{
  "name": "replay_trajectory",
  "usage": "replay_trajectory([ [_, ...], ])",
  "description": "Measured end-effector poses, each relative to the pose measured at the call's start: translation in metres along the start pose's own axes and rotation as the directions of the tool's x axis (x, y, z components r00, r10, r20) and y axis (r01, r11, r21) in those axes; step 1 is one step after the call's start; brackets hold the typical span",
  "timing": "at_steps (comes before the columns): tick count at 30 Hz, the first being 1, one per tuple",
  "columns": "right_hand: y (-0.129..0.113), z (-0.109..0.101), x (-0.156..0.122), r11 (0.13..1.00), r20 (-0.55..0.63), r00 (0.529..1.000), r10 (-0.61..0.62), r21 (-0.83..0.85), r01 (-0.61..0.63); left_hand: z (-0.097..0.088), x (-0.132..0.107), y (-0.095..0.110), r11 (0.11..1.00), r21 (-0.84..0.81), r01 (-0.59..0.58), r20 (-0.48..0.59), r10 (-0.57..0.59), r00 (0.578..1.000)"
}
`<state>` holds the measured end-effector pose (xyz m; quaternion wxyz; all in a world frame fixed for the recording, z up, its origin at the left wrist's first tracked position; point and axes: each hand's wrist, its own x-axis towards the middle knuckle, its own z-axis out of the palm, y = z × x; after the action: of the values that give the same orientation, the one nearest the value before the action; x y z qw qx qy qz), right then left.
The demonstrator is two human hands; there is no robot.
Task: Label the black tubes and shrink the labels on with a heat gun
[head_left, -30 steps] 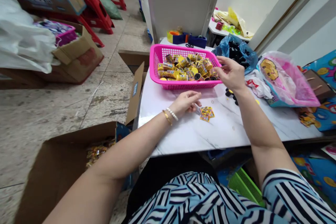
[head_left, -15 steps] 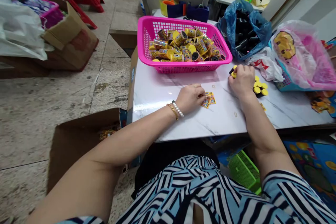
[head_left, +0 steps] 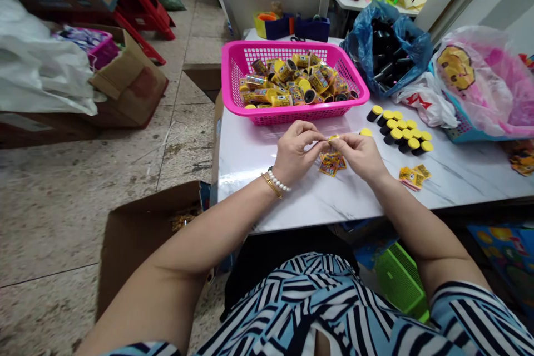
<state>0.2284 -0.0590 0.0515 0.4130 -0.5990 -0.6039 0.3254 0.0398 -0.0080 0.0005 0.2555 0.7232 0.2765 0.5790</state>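
Head view: left hand [head_left: 297,147], right hand [head_left: 361,154], each grip pinched on one sticker [head_left: 332,139]; pink basket [head_left: 292,118] holds yellow tubes [head_left: 292,86].

My white marble worktop [head_left: 334,206] carries a pink basket [head_left: 300,112] near its far edge. Right of the basket stand yellow-capped black tubes [head_left: 400,134], a blue bag [head_left: 362,39], a white bag [head_left: 425,104] and a pink bag [head_left: 496,89]. In front of the basket lie printed labels [head_left: 331,166], in two small heaps.

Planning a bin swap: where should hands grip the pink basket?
Likely by the flared rim of the pink basket, one hand at each short end, from the sides. The lip juts out past the sloping mesh walls, and yellow canisters fill the inside. The blue bag crowds the right end.
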Motion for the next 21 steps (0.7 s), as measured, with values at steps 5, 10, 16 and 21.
replay_trajectory([
  [5, 0.000, 0.021, 0.011, 0.993, -0.170, 0.986, -0.004, 0.119, 0.024, -0.010, 0.006, 0.014, 0.988, -0.068, 0.137, -0.123, -0.144, 0.982],
  [10, 0.006, 0.028, 0.001, 0.996, -0.257, 0.966, -0.006, 0.080, 0.027, -0.009, 0.004, 0.022, 0.910, -0.265, 0.320, -0.041, -0.342, 0.939],
  [16, 0.015, 0.033, 0.001, 0.998, -0.277, 0.960, -0.041, 0.027, 0.051, -0.009, 0.000, 0.033, 0.898, -0.277, 0.343, -0.029, -0.364, 0.931],
  [21, 0.017, 0.034, 0.001, 0.992, -0.333, 0.935, -0.123, -0.034, 0.119, -0.006, -0.002, 0.036, 0.900, -0.264, 0.348, -0.018, -0.365, 0.931],
])
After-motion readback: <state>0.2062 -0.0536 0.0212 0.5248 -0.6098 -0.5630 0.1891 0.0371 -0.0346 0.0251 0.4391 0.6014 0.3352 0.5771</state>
